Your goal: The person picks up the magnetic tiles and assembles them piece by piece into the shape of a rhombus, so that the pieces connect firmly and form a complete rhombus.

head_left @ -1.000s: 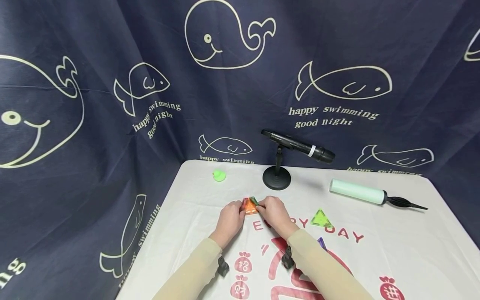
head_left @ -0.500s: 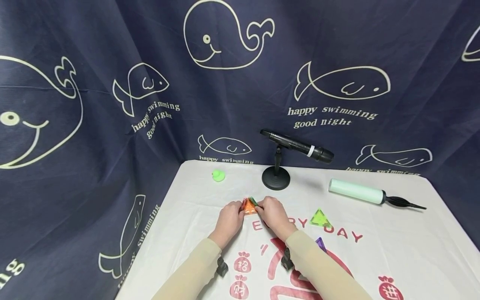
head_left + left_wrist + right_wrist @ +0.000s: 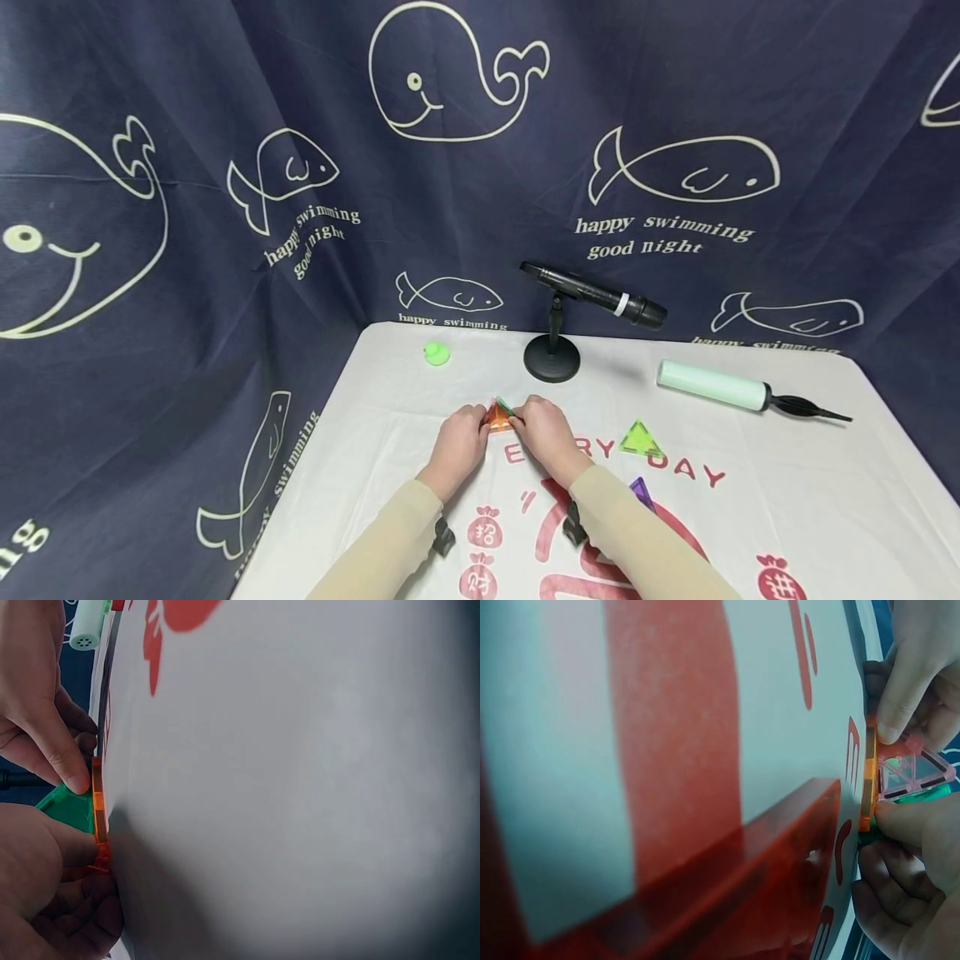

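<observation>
Both hands hold a small cluster of translucent magnetic tiles on the table. An orange tile [image 3: 499, 422] forms its near, low part. A green triangular tile [image 3: 504, 407] and a pink triangular tile [image 3: 930, 776] stand up from it and lean together at the top. My left hand [image 3: 459, 442] pinches the pink side between thumb and curled fingers. On the green side, my right hand [image 3: 549, 429] pinches with thumb and fingers, its thumb also near the orange edge. The fingers hide much of the tiles' far side.
A lime triangular tile [image 3: 641, 438] lies to the right. A purple tile [image 3: 642, 493] and a red tile [image 3: 772, 877] lie by the right forearm. Behind stand a microphone [image 3: 600, 293] on a stand and a green toy duck [image 3: 437, 353]; a pump [image 3: 712, 385] lies right.
The pink and green tiles have tipped inward, so their tops now meet in a point above the orange tile. Both hands stay in almost the same place.
</observation>
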Available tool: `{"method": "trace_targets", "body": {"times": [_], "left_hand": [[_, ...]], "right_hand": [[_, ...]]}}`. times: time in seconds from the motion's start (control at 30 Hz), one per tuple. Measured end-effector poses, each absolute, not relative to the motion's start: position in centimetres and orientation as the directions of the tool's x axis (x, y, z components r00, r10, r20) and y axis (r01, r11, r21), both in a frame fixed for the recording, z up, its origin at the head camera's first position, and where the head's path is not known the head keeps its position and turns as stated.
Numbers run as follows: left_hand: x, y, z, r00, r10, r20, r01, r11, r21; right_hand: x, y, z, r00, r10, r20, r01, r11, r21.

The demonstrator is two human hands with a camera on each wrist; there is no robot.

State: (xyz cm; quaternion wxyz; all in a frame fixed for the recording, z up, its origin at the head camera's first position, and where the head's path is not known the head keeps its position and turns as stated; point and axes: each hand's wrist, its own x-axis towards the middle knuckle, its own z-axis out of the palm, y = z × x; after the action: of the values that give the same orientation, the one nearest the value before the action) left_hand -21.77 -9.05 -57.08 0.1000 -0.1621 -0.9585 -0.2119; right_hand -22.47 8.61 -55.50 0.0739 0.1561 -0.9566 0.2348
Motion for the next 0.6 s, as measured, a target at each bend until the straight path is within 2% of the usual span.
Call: {"method": "trace_targets", "body": {"times": [0.17,0.43,0.6], "left_hand": [[-21.70,-8.94,-56.77,-0.922,0.278,0.271,0.366,0.853,0.372],[-21.64,-8.94,-56.89,-0.914,0.282,0.291,0.378,0.851,0.364],[-21.70,-8.92,-57.03,-0.919,0.276,0.280,0.368,0.854,0.367]], "right_hand": [[-22.31,8.56,-55.43,-0.930,-0.273,0.246,-0.352,0.856,-0.378],[-22.33,8.74,-56.04,-0.944,-0.219,0.247,-0.316,0.817,-0.482],[-22.42,8.80,-56.21,-0.952,-0.210,0.223,-0.296,0.816,-0.497]]}}
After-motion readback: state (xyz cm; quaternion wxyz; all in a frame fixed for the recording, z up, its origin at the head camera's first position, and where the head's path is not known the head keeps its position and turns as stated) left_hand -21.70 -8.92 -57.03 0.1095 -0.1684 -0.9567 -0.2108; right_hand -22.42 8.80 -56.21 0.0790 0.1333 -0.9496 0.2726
